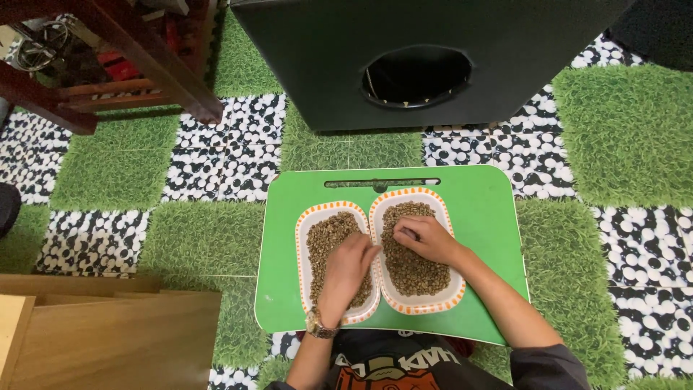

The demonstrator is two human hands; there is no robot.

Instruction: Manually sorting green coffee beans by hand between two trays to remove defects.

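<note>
Resting over two oval dishes of beans on a green tray (491,217), the left hand (346,267) lies loosely curled, the right hand (426,240) pinches beans (419,271); a nudge might spill them onto the grass-patterned mat (202,238).

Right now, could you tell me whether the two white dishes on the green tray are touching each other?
Touching. The head view shows the left dish and right dish pressed together along their inner rims, with no green tray visible between them.

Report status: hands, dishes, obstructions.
Left hand in the left dish of beans. Right hand picking in the right dish. Green tray beneath, nothing blocking.
</note>
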